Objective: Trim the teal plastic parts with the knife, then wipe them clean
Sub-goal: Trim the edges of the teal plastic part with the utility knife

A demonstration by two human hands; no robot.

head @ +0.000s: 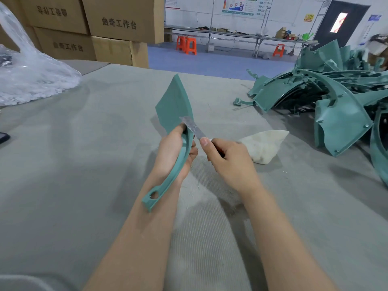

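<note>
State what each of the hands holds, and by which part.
The left hand grips a teal plastic part by its curved arm; the right hand grips the knife by its handle.

Teal part (174, 101): matt moulded plastic. Knife blade (192, 127): dull, smeared metal. Rag (264, 143) at 3 o'clock: fuzzy off-white cloth. Table cover (84, 164): ribbed grey fabric.

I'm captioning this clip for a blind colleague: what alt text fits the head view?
A person's left hand holds a curved teal plastic part above a grey table while the right hand holds a knife against its edge. A white cloth lies just beyond the right hand; a pile of teal parts sits at far right.
</note>
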